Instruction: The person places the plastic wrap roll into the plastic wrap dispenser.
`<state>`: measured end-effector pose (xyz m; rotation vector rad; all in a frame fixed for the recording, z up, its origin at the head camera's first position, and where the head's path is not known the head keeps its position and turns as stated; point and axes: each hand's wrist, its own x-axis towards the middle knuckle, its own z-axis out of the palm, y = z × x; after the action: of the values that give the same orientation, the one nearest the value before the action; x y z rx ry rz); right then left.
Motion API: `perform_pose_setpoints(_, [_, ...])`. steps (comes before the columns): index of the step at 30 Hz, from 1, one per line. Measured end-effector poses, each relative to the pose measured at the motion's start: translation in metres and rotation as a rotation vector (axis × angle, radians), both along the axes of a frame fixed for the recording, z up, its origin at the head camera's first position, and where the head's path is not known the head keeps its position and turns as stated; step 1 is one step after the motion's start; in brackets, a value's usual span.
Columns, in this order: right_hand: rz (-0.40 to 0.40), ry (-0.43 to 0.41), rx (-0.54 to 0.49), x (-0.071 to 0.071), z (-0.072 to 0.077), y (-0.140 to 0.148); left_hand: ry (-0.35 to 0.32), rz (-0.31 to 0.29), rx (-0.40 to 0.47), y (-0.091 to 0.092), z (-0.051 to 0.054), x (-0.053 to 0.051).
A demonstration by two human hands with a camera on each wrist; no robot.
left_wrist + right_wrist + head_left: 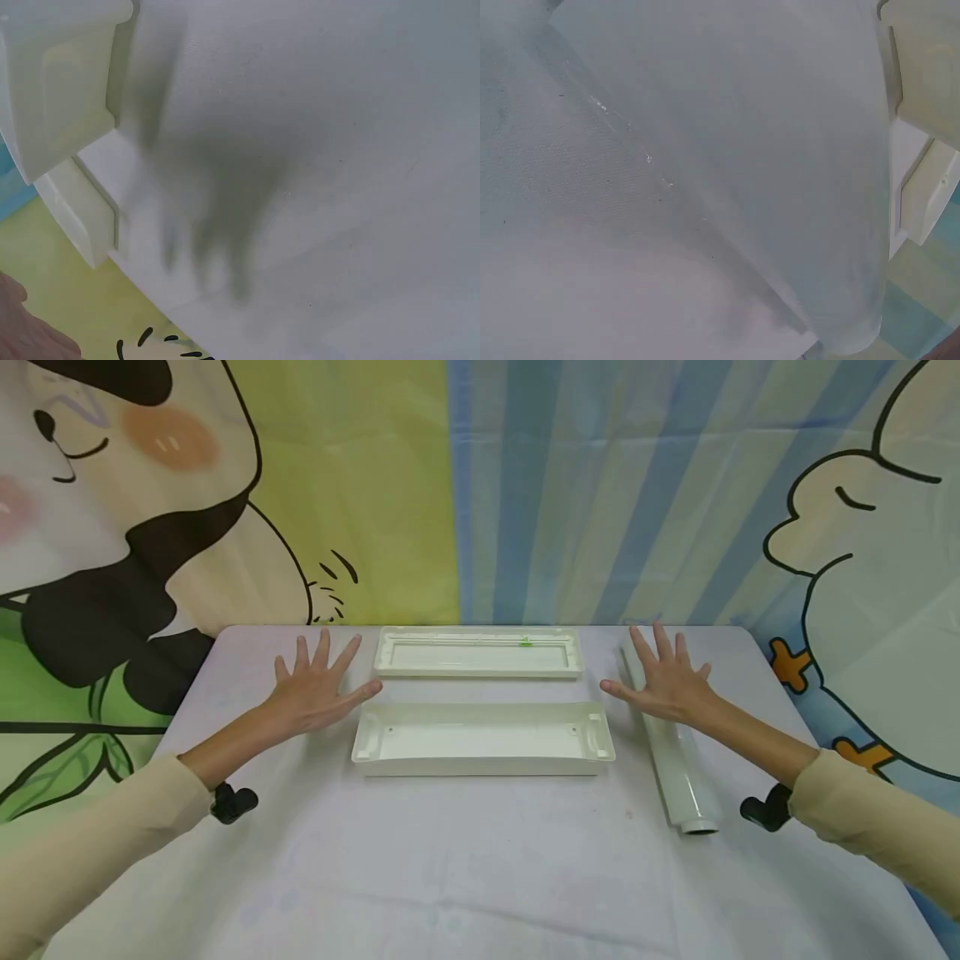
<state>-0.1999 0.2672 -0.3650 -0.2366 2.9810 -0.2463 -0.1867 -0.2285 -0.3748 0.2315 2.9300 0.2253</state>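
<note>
My left hand (309,693) hovers over the table with its fingers spread, left of a white plastic tray-like box (483,766). Its shadow falls on the cloth in the left wrist view. On the other side my right hand (666,683), fingers also spread, is above the far part of a roll of clear film (678,768). The roll lies lengthwise, its hollow core end facing me. Behind the box lies a shallow white lid-like piece (480,672) with a small green slider (526,642) on its rail. Neither hand holds anything.
A white cloth covers the table (480,868). Its far edge meets a cartoon-printed curtain (390,493). Dark wrist mounts (234,803) sit under both cuffs. The box end (67,90) and film roll (780,150) appear close up in the wrist views.
</note>
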Motion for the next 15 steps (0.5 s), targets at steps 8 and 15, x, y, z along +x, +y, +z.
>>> perform_pose_setpoints(8, [0.015,-0.015,-0.05,0.005,0.002,-0.002,-0.076,-0.101,0.286,-0.01,-0.013,0.004])
perform_pose_setpoints(15, [0.024,0.0,-0.056,0.009,-0.001,-0.001,-0.028,-0.198,0.551,-0.013,-0.028,0.016])
